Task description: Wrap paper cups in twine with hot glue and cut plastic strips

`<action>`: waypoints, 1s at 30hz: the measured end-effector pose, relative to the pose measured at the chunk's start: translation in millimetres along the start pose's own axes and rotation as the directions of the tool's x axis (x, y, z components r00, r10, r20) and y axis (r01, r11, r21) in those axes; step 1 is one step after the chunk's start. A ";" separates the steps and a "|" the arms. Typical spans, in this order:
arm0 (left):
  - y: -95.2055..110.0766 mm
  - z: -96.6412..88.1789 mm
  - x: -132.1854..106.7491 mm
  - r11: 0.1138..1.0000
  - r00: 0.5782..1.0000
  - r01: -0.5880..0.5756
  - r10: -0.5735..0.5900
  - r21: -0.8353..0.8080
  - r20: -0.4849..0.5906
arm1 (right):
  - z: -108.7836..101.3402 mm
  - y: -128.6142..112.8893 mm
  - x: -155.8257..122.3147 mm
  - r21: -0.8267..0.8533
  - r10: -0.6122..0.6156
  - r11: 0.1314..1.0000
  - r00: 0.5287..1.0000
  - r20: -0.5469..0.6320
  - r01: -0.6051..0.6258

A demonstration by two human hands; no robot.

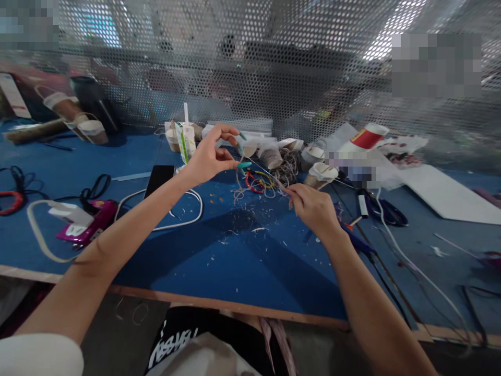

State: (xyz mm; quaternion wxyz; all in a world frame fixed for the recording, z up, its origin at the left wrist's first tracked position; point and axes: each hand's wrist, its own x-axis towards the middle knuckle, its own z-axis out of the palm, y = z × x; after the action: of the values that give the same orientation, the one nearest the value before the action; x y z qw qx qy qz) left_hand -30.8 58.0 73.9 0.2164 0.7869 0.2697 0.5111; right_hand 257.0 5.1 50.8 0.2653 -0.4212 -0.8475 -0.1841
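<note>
My left hand (221, 151) is raised over the back middle of the table, its teal-nailed thumb and forefinger curled around the end of a thin strand of twine (260, 168). That strand runs straight down to my right hand (311, 206), whose thumb and fingers are pinched together on it. A loose loop hangs below my left thumb. Behind the strand lies a tangled heap of grey-beige twine (287, 167). Red-handled and yellow-handled tools (256, 183) lie under it, partly covered. Small twine-wrapped cups (319, 175) stand beside my right hand.
A drink carton (186, 138) with a straw stands behind my left wrist, near a phone (158, 180) and white cable. A purple power strip (88, 224) lies left. A blue glue gun (356, 237), scissors (391, 213) and white board (450, 193) lie right. Perforated metal mesh (254, 68) closes the back.
</note>
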 end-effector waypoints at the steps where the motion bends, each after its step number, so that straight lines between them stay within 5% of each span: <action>1: -0.1 0.0 0.0 1.000 1.000 -0.001 0.001 0.003 -0.007 | 0.1 -0.1 0.0 0.002 0.002 1.000 1.000 0.001 -0.002; 30: 6.5 -2.9 1.5 0.997 0.997 0.071 -0.070 -0.039 0.035 | -1.4 -0.5 1.0 -0.005 -0.011 1.000 1.000 -0.008 0.011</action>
State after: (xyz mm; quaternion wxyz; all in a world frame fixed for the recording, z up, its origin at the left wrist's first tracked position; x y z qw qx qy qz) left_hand -31.7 54.2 80.0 0.2544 0.7809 0.2835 0.4952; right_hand 256.6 4.7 52.4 0.2665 -0.4164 -0.8483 -0.1895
